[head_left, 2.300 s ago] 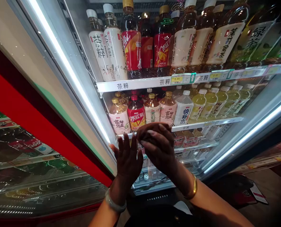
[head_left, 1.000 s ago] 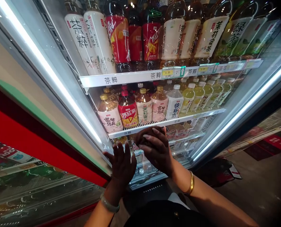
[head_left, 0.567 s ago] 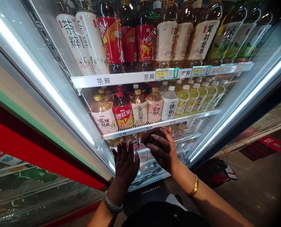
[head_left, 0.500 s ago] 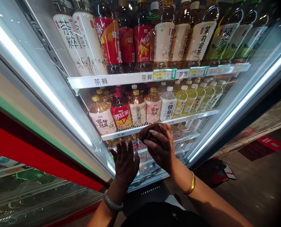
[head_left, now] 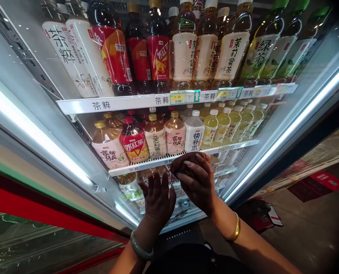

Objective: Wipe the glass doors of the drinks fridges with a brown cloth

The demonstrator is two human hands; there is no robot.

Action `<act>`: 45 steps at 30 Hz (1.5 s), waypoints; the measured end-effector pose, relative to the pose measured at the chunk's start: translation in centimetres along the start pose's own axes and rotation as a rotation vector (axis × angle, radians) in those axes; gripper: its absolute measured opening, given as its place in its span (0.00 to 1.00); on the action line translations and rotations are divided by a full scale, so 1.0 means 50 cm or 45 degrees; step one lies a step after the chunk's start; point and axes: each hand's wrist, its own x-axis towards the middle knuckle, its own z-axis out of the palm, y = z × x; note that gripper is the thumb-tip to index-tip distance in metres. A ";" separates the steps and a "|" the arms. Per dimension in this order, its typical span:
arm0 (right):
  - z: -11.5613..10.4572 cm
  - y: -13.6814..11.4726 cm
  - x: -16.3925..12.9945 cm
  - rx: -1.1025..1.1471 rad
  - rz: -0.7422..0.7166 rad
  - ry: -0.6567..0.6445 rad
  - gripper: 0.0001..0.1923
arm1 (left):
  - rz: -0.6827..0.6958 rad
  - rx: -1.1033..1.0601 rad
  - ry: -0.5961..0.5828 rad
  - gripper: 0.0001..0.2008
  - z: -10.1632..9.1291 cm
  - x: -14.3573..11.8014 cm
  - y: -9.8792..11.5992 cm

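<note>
My right hand (head_left: 199,182) is wrapped round a crumpled dark brown cloth (head_left: 183,163), held in front of the middle shelf's edge. To its left, my left hand (head_left: 159,198) is raised with its fingers apart and nothing in it. Both hands are apart from the bottles. Behind them on the middle shelf stand a pink-labelled bottle (head_left: 175,133), a clear white-capped bottle (head_left: 194,131), a red-labelled bottle (head_left: 134,140) and a cream-labelled bottle (head_left: 155,137). The cloth and right hand cover part of the lower shelves.
Taller bottles fill the upper shelf, above a price strip (head_left: 181,97). Bright light tubes (head_left: 38,133) run down the cooler's sides. A red panel edge (head_left: 49,217) lies at left. On the floor at right are a dark bag-like object (head_left: 253,215) and a red mat (head_left: 319,185).
The view has shifted, so the shelves sit farther left and the hands slightly farther right. My right hand keeps its hold on the cloth; my left stays open.
</note>
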 end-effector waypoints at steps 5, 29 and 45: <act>-0.006 0.026 -0.025 0.049 -0.116 -0.049 0.16 | 0.000 0.014 0.008 0.40 0.021 0.022 0.033; -0.130 0.236 -0.006 0.062 -0.030 0.166 0.16 | 0.035 0.063 0.080 0.41 0.140 0.131 0.205; -0.225 0.362 -0.028 0.056 -0.046 0.156 0.15 | 0.142 0.069 -0.033 0.44 0.246 0.139 0.327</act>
